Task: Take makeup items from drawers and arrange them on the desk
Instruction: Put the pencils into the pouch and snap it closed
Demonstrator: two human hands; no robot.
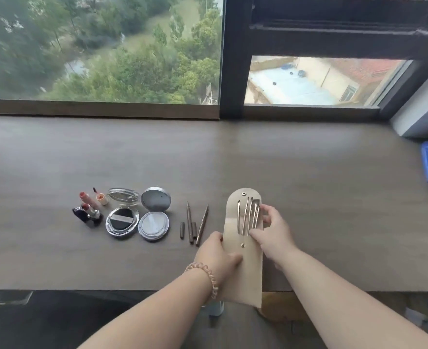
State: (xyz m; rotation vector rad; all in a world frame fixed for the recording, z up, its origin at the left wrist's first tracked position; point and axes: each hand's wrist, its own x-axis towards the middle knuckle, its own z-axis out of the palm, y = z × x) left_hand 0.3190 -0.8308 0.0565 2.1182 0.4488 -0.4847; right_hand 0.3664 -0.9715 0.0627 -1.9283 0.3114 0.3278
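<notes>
now two compacts, five tools.

Matt wood-grain desk, smooth beige leather-like pouch with shiny metal tools, glossy silver compacts

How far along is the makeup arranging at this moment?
Well underway. Already laid out on the desk: two lipsticks, two open compacts and two uncapped liner pens. In hand: the left hand holds an open beige tool pouch while the right hand fingers the metal tools inside. Left: setting those tools down; whatever remains in the drawers is out of view.
</notes>
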